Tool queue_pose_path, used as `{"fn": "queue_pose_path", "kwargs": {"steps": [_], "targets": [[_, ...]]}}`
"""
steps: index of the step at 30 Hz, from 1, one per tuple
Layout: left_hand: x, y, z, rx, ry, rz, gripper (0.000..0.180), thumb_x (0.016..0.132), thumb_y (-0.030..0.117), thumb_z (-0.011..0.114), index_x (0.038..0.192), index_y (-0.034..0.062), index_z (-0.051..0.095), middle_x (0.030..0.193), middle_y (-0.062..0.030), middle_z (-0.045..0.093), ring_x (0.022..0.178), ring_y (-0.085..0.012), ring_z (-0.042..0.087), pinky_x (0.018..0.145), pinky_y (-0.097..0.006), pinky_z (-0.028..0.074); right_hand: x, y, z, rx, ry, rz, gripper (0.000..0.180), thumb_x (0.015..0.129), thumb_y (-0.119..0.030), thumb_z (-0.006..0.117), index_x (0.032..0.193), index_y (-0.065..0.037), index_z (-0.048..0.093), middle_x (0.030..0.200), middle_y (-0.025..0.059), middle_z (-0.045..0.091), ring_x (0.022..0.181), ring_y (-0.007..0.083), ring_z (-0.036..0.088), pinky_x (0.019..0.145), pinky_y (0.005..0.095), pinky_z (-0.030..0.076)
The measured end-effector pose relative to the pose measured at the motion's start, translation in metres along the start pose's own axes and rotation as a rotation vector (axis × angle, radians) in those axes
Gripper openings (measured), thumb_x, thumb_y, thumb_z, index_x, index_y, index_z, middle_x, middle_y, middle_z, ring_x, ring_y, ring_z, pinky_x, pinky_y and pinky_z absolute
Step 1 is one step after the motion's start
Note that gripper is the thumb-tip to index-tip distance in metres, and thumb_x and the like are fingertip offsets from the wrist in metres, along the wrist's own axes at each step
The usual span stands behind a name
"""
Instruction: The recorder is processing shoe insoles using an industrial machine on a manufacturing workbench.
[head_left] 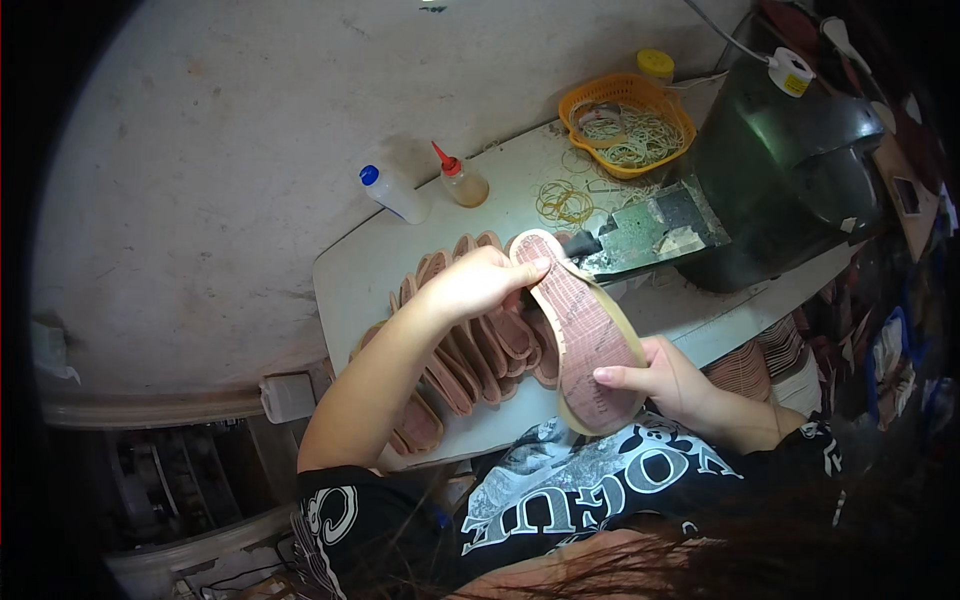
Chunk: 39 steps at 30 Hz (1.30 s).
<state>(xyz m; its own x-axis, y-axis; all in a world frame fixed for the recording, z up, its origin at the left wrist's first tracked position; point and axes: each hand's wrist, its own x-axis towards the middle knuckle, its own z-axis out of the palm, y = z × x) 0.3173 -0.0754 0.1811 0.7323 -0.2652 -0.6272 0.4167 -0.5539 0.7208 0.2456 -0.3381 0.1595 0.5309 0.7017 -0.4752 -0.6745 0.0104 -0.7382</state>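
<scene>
A shoe insole (592, 335), reddish with a fine grid pattern and a pale tan rim, is held up between both my hands. My left hand (490, 280) pinches its narrow end, thumb on the patterned face and fingers hidden behind. Lower down, my right hand (665, 378) grips the wide end with the thumb lying across the face. The insole's narrow end is next to the dark tip of a green machine arm (650, 235); whether they touch I cannot tell. Behind my left hand, several similar insoles (470, 365) lie in a row on the white table (345, 275).
A white bottle with a blue cap (395, 195) and a red-nozzled bottle (462, 182) stand by the wall. An orange basket (622, 165) holds pale bands, with loose yellow bands (566, 203) nearby. The large dark green machine body (785, 170) fills the right. More stacked insoles (742, 372) sit at right.
</scene>
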Motion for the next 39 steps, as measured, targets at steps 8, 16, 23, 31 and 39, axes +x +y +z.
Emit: {"fn": "queue_pose_path", "kwargs": {"steps": [8,16,23,31,39], "targets": [[0.02,-0.023,0.003,-0.299,0.356,0.175,0.051,0.088,0.046,0.063,0.075,-0.0033,0.069,0.067,-0.0036,0.063,0.063,-0.0099,0.056,0.063,-0.025,0.046,0.051,0.003,0.01,0.183,0.061,-0.215,0.026,0.088,-0.014,0.065,0.11,0.002,0.064,0.1,0.0072,0.068,0.09,0.0116,0.063,0.084,0.0281,0.05],[0.008,-0.024,0.016,-0.496,0.2,0.28,0.059,0.075,0.023,0.08,0.119,-0.0051,0.05,0.11,-0.0124,0.061,0.101,-0.0183,0.059,0.093,-0.032,0.046,0.076,-0.008,0.014,0.255,0.035,-0.279,0.037,0.088,-0.017,0.066,0.117,0.004,0.058,0.107,0.0106,0.065,0.095,0.0154,0.063,0.086,0.0304,0.05],[0.01,-0.024,0.012,-0.582,0.177,0.22,0.05,0.075,0.016,0.078,0.113,-0.0053,0.053,0.102,-0.0117,0.064,0.091,-0.0178,0.064,0.085,-0.03,0.051,0.049,0.011,0.027,0.097,0.036,-0.145,0.034,0.089,-0.02,0.065,0.112,0.004,0.058,0.098,0.0108,0.066,0.082,0.0145,0.065,0.069,0.0262,0.054],[0.02,-0.02,-0.003,-0.592,0.229,0.13,0.06,0.074,0.018,0.079,0.117,-0.0111,0.05,0.103,-0.0182,0.064,0.09,-0.0216,0.065,0.084,-0.031,0.052,0.059,0.017,0.034,0.298,0.058,-0.109,0.026,0.092,-0.018,0.059,0.11,0.001,0.06,0.088,0.0123,0.068,0.07,0.014,0.066,0.066,0.026,0.055],[0.054,-0.032,-0.038,-0.138,0.177,0.305,0.097,0.063,0.038,0.086,0.135,-0.0084,0.04,0.141,-0.0245,0.034,0.128,-0.031,0.042,0.104,-0.036,0.039,0.074,0.005,0.038,0.39,0.108,-0.136,0.025,0.093,-0.021,0.057,0.104,0.001,0.063,0.085,0.0133,0.07,0.068,0.0153,0.067,0.066,0.0288,0.055]]}}
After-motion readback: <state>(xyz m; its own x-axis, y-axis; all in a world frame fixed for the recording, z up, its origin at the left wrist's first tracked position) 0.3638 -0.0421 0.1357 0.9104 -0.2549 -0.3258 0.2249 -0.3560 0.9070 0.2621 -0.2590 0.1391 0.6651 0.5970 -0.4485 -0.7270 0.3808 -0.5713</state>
